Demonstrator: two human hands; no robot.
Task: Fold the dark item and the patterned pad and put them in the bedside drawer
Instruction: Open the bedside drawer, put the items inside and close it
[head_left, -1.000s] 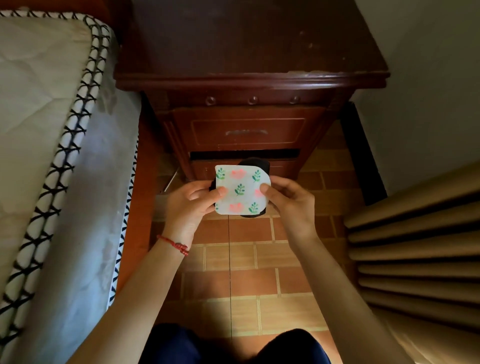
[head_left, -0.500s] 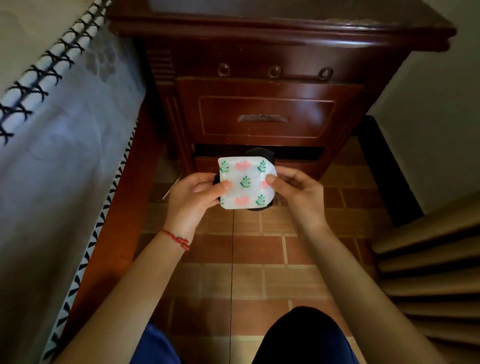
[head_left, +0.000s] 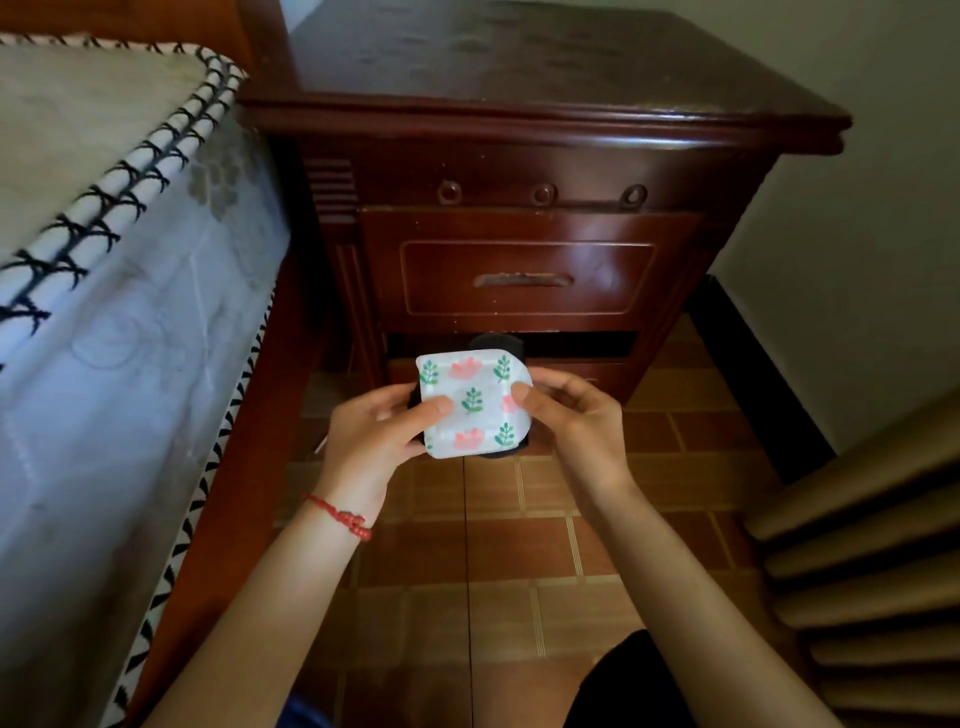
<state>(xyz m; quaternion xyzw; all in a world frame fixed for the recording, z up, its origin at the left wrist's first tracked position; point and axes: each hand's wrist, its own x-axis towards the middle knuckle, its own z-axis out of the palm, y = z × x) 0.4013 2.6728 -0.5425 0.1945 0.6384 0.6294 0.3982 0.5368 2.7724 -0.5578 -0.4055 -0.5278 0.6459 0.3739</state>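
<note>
Over on the far left we have the mattress (head_left: 78, 218), its edge piped in a black-and-white zigzag trim, sitting on a reddish wooden bed frame (head_left: 249, 467) that runs down toward us. Moving in, there's our left hand (head_left: 371, 436), a red string bracelet (head_left: 340, 517) on the wrist, thumb pressed down on the left edge of the patterned pad (head_left: 470, 402) with the fingers curled underneath, so it's clamped on that bundle. The pad itself is folded into a small, roughly square packet, white with pink flowers and green sprigs, held in the air above the tiled floor (head_left: 519, 545) and just in front of the lower part of the nightstand (head_left: 519, 104). Peeking out from behind it, top and bottom, is the dark item (head_left: 496, 343), pressed flat against the back of the pad; we can't make out how it's folded. Behind the bundle the upper drawer (head_left: 524, 278) shows its metal handle and sits closed, and below it there's a dark open gap where the lower drawer (head_left: 597, 371) front stands a little out. Now our right hand (head_left: 576, 415), thumb pinching the pad's right edge, fingers behind, gripping the same bundle. Further right, a pale wall (head_left: 857, 260) with a dark skirting, and near right, a beige pleated curtain (head_left: 872, 545)
</note>
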